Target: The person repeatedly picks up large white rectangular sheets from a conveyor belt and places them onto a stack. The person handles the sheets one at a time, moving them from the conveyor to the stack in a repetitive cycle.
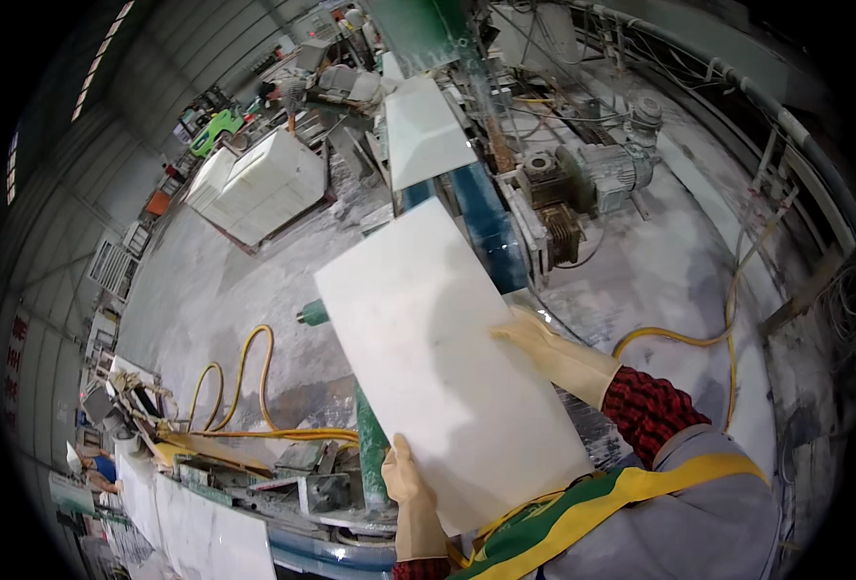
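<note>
A white rectangular stone slab (447,358) lies tilted in front of me, its near end close to my body. My left hand (411,488), in a cream rubber glove, grips the slab's left edge near that end, thumb on the top face. On the opposite long edge, my right hand (542,346), gloved alike, holds on with its fingers partly over the edge; its underside grip is hidden. Beyond the far end, another pale slab (430,135) rests on a blue-sided conveyor (486,217). A green and yellow apron (583,512) covers my front.
A motor with gearbox (592,174) stands right of the conveyor. Yellow hoses (268,382) loop across the floor at left, and another hose (679,335) runs at right. Stacked white blocks (264,184) stand far left. More slabs (206,532) lie lower left, near another person (99,469).
</note>
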`<state>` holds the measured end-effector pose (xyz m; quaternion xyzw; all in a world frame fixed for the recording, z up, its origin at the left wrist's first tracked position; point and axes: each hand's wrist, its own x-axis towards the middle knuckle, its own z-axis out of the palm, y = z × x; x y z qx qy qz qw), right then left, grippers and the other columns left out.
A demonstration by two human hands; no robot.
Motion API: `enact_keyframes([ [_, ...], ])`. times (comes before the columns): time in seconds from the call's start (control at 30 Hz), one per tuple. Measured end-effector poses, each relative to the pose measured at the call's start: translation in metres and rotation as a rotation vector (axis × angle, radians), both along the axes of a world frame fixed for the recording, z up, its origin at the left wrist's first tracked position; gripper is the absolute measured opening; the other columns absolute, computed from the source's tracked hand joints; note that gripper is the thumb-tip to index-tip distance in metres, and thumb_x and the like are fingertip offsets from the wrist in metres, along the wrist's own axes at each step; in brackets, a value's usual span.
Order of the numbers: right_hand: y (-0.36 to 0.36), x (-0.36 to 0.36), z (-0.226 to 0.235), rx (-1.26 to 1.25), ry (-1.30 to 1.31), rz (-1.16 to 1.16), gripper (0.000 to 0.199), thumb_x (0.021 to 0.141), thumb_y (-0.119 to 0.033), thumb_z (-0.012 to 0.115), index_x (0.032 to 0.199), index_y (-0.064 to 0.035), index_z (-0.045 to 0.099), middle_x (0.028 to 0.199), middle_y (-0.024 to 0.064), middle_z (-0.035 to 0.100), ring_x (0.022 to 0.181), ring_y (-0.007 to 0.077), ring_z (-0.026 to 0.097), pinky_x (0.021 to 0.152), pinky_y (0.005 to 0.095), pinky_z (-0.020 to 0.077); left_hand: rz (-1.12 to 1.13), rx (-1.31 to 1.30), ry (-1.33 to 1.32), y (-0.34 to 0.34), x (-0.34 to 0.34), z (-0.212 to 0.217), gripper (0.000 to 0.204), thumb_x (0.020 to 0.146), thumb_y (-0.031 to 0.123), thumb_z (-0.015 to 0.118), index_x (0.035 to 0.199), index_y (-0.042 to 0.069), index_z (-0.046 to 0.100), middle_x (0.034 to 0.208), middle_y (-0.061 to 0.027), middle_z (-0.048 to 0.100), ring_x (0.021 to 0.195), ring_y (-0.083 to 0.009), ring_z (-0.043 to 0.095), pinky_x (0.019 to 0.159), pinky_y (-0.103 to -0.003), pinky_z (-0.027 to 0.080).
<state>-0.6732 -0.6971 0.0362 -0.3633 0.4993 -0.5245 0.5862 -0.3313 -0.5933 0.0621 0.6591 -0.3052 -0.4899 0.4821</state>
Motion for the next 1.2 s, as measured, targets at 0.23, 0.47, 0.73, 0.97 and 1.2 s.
enact_keyframes([
  [0.23, -0.003, -0.050, -0.015, 0.303, -0.108, -0.160, 0.040, 0.096, -0.023, 0.084, 0.128, -0.0033, 0.070, 0.116, 0.0096, 0.076, 0.102, 0.0199, 0.073, 0.087, 0.0379, 0.0594, -0.243, -0.009, -0.094, -0.060, -0.036, -0.028, 0.062, 0.109, 0.055, 0.062, 0.114, -0.005, 0.079, 0.098, -0.0084, 0.075, 0.084, -0.0193, 0.063, 0.077, -0.037, 0.052],
  [0.47, -0.091, -0.086, -0.110, 0.237, -0.045, -0.345, 0.052, 0.096, -0.028, 0.085, 0.136, -0.0001, 0.067, 0.118, 0.0139, 0.076, 0.106, 0.0240, 0.073, 0.090, 0.0412, 0.0597, -0.344, 0.025, -0.371, -0.168, -0.046, -0.078, 0.070, 0.107, 0.062, 0.058, 0.122, -0.002, 0.080, 0.106, -0.0145, 0.081, 0.096, -0.0256, 0.072, 0.090, -0.041, 0.053],
  [0.73, -0.180, -0.120, -0.102, 0.291, 0.334, -0.274, 0.090, 0.092, -0.032, 0.088, 0.162, 0.0066, 0.046, 0.146, 0.0250, 0.066, 0.138, 0.0319, 0.062, 0.113, 0.0454, 0.0515, -0.534, 0.085, -0.464, -0.280, -0.079, -0.041, 0.071, 0.108, 0.064, 0.048, 0.132, 0.005, 0.079, 0.122, -0.0208, 0.080, 0.114, -0.0392, 0.072, 0.106, -0.047, 0.049],
  [0.97, -0.177, -0.114, -0.041, 0.172, 0.532, -0.293, 0.065, 0.101, -0.012, 0.069, 0.164, -0.0065, 0.051, 0.152, 0.0231, 0.064, 0.141, 0.0406, 0.060, 0.121, 0.0473, 0.0457, -0.589, 0.135, -0.590, -0.332, -0.103, -0.029, 0.072, 0.110, 0.062, 0.044, 0.134, 0.002, 0.076, 0.125, -0.0247, 0.078, 0.122, -0.0435, 0.069, 0.109, -0.050, 0.047],
  [1.2, -0.128, -0.090, 0.017, 0.038, 0.976, 0.016, 0.051, 0.107, -0.012, 0.061, 0.158, -0.0057, 0.057, 0.148, 0.0141, 0.068, 0.136, 0.0279, 0.062, 0.116, 0.0424, 0.0481, -0.611, 0.186, -0.503, -0.370, -0.114, -0.025, 0.068, 0.112, 0.059, 0.043, 0.134, 0.004, 0.076, 0.128, -0.0243, 0.076, 0.124, -0.0421, 0.068, 0.109, -0.049, 0.047],
])
